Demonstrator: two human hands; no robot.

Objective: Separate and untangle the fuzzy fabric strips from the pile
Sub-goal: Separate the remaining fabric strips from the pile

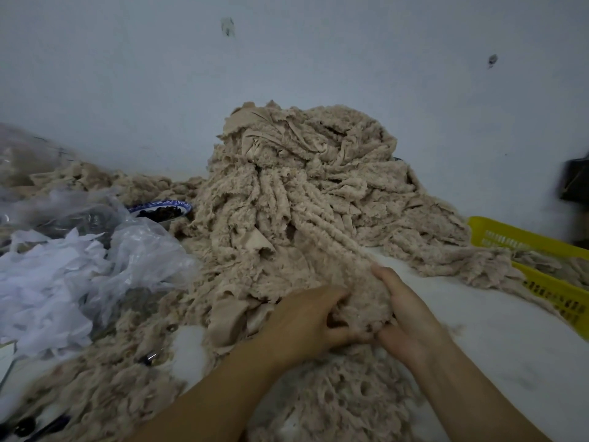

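Walls [318,59] of pale bluish-white plaster fill the upper half of the view, bare but for two small dark scuffs [227,26]. Below them runs a white, smooth tabletop [497,330], dusted with stray fluff on its right side.

A tall heap of beige fuzzy fabric strips [306,186] rises against the wall at the middle of the table, its tangled lengths spilling forward and sideways. More of the same strips lie low along the wall to the left and across the near edge.

At the foot of the heap, both hands hold one fluffy bunch of strips [360,295]. The left hand [306,317] digs curled fingers into its left side. The right hand [404,311] cups its right side, fingers pressed together and bent round it, thumb tucked under.

On the left sits a crumpled clear plastic bag [143,250] beside loose white fabric scraps [41,288], with a blue-and-white patterned bowl [159,207] of dark pieces just behind. A yellow slotted plastic basket [541,244] stands at the right edge, strips trailing over its rim. A dark blurred object [575,180] rests against the wall beyond it.
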